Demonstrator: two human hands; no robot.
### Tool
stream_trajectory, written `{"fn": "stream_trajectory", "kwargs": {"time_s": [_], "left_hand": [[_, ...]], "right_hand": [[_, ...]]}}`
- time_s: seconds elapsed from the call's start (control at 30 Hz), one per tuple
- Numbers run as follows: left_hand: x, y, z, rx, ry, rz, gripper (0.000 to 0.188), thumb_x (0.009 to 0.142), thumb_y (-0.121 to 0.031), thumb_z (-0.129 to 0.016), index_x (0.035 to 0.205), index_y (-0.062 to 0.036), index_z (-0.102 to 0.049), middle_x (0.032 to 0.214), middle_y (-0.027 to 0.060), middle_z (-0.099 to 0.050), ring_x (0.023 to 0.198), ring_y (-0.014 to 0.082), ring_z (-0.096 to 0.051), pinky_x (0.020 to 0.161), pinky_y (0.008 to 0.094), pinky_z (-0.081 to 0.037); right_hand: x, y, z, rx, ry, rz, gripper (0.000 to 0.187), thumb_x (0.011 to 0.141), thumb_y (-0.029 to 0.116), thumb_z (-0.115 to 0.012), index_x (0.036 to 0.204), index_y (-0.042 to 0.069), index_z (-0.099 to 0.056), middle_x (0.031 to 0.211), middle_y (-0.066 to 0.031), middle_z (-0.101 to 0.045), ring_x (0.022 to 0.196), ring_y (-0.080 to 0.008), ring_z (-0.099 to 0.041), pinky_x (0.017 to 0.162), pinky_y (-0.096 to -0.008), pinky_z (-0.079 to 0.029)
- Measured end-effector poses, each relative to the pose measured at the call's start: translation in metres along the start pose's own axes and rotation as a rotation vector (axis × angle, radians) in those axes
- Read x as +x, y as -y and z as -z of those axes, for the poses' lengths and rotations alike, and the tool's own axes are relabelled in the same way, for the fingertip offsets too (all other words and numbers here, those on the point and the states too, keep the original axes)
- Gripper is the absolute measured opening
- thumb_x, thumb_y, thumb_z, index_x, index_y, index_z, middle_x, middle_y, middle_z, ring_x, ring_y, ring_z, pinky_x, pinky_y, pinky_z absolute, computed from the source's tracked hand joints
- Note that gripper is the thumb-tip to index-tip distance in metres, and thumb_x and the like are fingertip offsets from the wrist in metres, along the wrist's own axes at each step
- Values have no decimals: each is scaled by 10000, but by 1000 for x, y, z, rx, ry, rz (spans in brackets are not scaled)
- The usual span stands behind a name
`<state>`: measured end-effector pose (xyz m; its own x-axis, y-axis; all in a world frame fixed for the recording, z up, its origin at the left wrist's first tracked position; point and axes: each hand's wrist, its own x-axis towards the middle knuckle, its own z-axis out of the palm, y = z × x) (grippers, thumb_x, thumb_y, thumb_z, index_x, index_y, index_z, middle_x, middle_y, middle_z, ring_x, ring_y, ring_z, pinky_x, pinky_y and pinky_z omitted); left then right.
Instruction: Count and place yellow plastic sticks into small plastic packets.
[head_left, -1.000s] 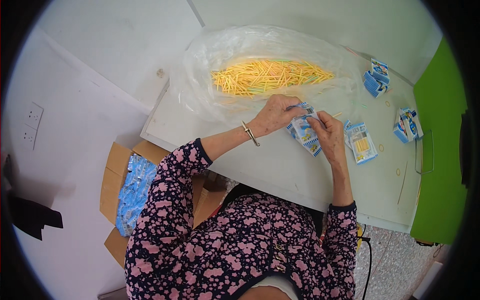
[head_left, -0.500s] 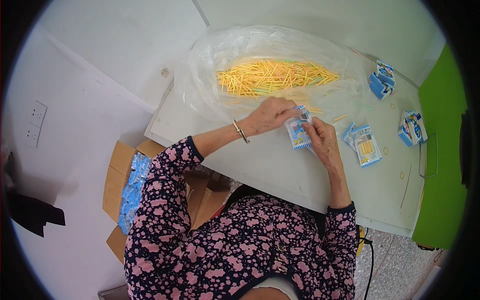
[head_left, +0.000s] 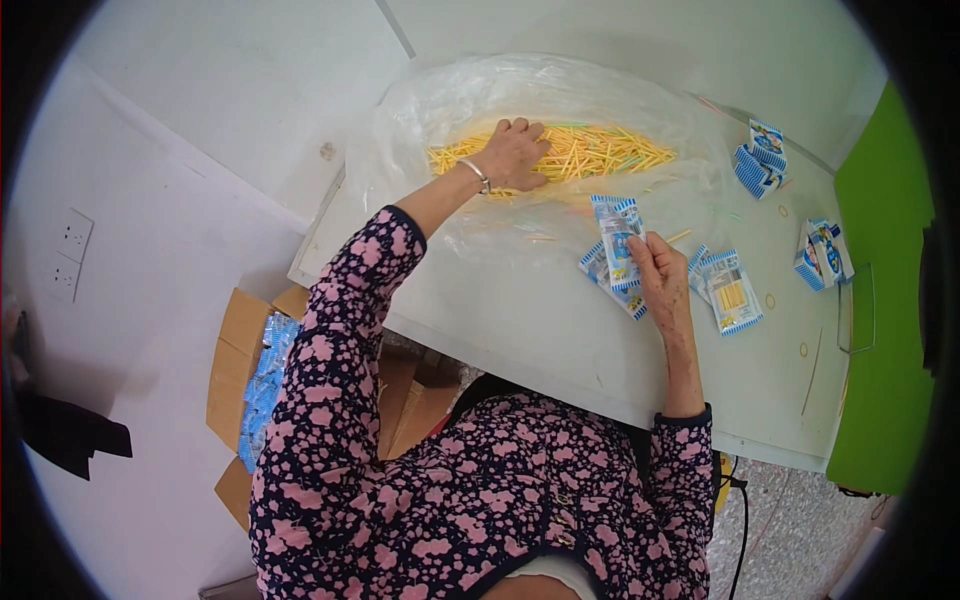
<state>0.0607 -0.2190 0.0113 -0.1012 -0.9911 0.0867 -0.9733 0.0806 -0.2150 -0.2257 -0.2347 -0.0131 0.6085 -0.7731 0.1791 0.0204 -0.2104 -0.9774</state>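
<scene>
My left hand (head_left: 513, 155) rests on a heap of thin yellow sticks (head_left: 600, 152), its fingers spread. A few pink and green sticks show among them. The heap lies in a clear plastic bag (head_left: 540, 85) spread over the table. Between thumb and fingers, my right hand (head_left: 663, 280) pinches a small blue-and-white packet (head_left: 622, 240) with striped ends. Just below it, a second packet (head_left: 600, 268) lies partly hidden. Right of that hand are more packets, the top one (head_left: 732, 295) showing yellow sticks through its window.
Bundled packets (head_left: 762, 160) sit at the table's far right, with another bundle (head_left: 826, 255) nearer the green panel (head_left: 890, 300). Rubber bands (head_left: 770, 300) and a thin stick lie nearby. Down at the left, an open cardboard box (head_left: 232, 370) holds many blue packets (head_left: 268, 385).
My left hand has left the packet and moved up and left onto the stick heap. My right hand keeps a packet, now held more upright; another packet shows beneath it.
</scene>
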Motion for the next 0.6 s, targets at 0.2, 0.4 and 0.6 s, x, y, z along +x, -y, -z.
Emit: {"fn": "stream_trajectory", "kwargs": {"time_s": [0.2,0.4,0.6], "left_hand": [[23,-7,-15,132,-12,-45,275,704,-217,-575,899,-23,-586,1038,132,-474,995,265,-443,823,391,-357],[17,-1,-34,137,-185,-87,177,745,-95,-519,898,-11,-551,1089,139,-461,1015,262,-437,820,394,-354],[9,-5,-23,24,-214,40,159,825,-126,-484,931,-12,-519,1015,135,-499,1006,274,-443,815,410,-343]], "right_hand": [[0,-9,3,-4,-17,23,251,887,154,-535,691,4,-486,578,30,-387,560,-53,-312,477,-225,-287],[1,-11,4,22,-2,28,271,901,203,-527,691,34,-503,592,72,-389,555,-20,-303,467,-196,-263],[2,-6,5,8,-12,39,275,902,204,-527,687,34,-502,588,72,-386,553,-22,-296,465,-197,-255]]}}
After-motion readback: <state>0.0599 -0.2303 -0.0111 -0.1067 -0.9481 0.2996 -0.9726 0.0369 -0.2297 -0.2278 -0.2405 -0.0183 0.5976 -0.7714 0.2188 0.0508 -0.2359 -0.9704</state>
